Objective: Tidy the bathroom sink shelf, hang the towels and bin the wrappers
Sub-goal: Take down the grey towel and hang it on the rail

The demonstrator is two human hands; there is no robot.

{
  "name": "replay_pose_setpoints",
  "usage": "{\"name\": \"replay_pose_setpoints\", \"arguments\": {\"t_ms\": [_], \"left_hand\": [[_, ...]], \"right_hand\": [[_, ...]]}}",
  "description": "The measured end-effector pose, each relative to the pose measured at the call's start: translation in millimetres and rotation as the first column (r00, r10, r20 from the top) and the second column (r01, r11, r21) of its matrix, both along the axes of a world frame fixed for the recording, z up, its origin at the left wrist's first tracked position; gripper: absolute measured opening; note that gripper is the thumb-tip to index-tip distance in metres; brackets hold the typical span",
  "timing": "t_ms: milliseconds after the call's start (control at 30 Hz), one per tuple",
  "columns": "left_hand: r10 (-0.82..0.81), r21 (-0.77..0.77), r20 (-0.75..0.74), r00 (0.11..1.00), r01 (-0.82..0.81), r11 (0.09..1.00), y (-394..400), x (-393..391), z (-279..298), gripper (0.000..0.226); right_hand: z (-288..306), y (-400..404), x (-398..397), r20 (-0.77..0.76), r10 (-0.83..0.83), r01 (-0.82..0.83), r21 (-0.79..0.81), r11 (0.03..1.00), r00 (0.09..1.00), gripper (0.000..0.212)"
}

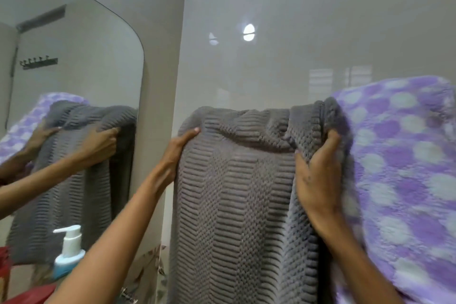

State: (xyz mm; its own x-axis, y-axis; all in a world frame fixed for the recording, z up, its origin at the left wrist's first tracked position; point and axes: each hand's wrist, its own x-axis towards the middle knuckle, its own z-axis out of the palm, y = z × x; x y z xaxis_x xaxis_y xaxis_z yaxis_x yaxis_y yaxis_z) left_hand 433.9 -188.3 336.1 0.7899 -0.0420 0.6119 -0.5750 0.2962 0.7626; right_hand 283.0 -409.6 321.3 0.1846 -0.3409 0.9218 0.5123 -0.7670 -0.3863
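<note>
A grey ribbed towel hangs down against the glossy grey wall, draped over a support that is hidden under it. My left hand grips its upper left edge, thumb on the front. My right hand is closed on its bunched upper right edge. Touching the grey towel on the right hangs a fluffy purple towel with pale spots.
A rounded mirror on the left reflects both towels, my hands and a hook rack. Below it stands a white and blue pump bottle, with something red at the bottom left. The glossy wall fills the background.
</note>
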Motion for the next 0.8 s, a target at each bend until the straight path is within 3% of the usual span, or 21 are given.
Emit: {"name": "replay_pose_setpoints", "arguments": {"t_ms": [100, 200, 267, 367, 433, 533, 633, 733, 800], "left_hand": [[-0.009, 0.004, 0.026, 1.000, 0.009, 1.000, -1, -2, 54, 0.022], [-0.014, 0.041, 0.051, 0.999, 0.012, 0.999, -10, 1, 94, 0.026], [-0.026, 0.076, 0.051, 0.998, 0.022, 0.997, -17, 10, 101, 0.027], [-0.077, 0.169, -0.004, 0.997, 0.077, 0.983, -19, 20, 93, 0.048], [-0.042, 0.245, -0.013, 0.999, 0.044, 0.969, -14, 23, 93, 0.047], [0.034, 0.363, -0.006, 0.999, -0.029, 0.931, -6, 18, 98, 0.042], [0.068, 0.598, -0.023, 0.997, -0.041, 0.800, -9, 11, 102, 0.056], [0.121, 0.768, -0.011, 0.993, -0.069, 0.637, -26, -3, 109, 0.083], [0.162, 0.851, 0.012, 0.987, -0.095, 0.516, -38, -13, 114, 0.086]], "right_hand": [[54, -8, 5, -0.039, -0.047, 0.046, -0.023, 0.999, 0.998, 0.052], [109, -21, 15, -0.196, -0.054, 0.061, 0.026, 0.998, 0.979, 0.049], [128, -29, 19, -0.327, -0.069, 0.077, 0.010, 0.997, 0.942, 0.050], [134, -36, 23, -0.468, -0.066, 0.076, 0.004, 0.997, 0.881, 0.060], [132, -35, 26, -0.478, -0.090, 0.097, -0.010, 0.995, 0.874, 0.066], [127, -33, 31, -0.364, -0.143, 0.123, -0.078, 0.989, 0.920, 0.066], [126, -36, 37, -0.416, -0.132, 0.083, -0.134, 0.988, 0.900, 0.071], [136, -39, 38, -0.639, -0.103, 0.038, -0.115, 0.993, 0.762, 0.068], [142, -37, 36, -0.695, -0.219, 0.051, -0.254, 0.966, 0.685, 0.056]]}}
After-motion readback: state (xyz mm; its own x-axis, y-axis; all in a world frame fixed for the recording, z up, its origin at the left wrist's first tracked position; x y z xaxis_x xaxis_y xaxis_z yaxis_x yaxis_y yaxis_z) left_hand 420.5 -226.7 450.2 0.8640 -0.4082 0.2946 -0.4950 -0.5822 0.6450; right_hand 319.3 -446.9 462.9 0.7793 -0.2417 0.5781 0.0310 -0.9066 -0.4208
